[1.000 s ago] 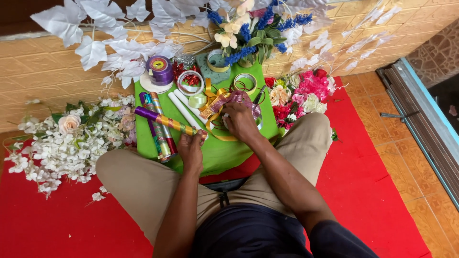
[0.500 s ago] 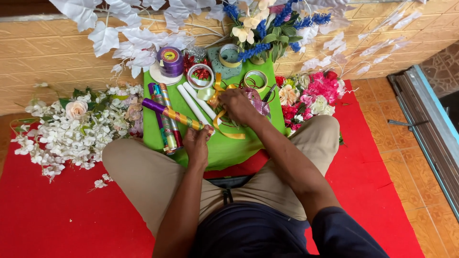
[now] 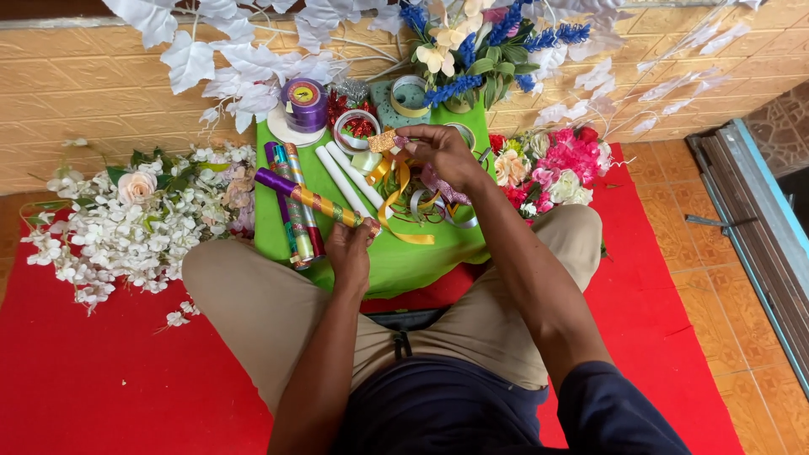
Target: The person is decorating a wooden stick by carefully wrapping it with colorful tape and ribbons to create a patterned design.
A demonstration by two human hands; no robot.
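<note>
Head view, looking down past crossed legs on a red mat (image 3: pixel 101 379). Upper edge cuts off the white leaf sprays (image 3: pixel 227 59) and the blue-and-cream bouquet (image 3: pixel 480 42); lower edge cuts off both arms at the sleeve. Hard to read under the right wrist: a tangle of ribbon loops (image 3: pixel 430 206), ends lost in one another. Left hand (image 3: pixel 350 248) closed around the near end of a purple-and-gold foil roll (image 3: pixel 308 198), fingertips hidden beneath the roll. Long axis of the roll slanting from upper left, far from the body, down to lower right into that hand, lying low across the green board (image 3: pixel 404 261). Right hand (image 3: pixel 442 152) raised above the board, thumb and forefinger pinching a small glittery gold piece (image 3: pixel 383 141) that juts leftward from the fingertips; exact shape too small to tell. Gold ribbon (image 3: pixel 396 202) trailing below, curling on the board between the two hands. Two white tubes (image 3: pixel 345 177) just beside the roll, roughly parallel. Purple ribbon spool (image 3: pixel 305 101) at the board's far edge. White blossoms (image 3: pixel 126 227) heaped left, pink and red flowers (image 3: pixel 565 164) right.
</note>
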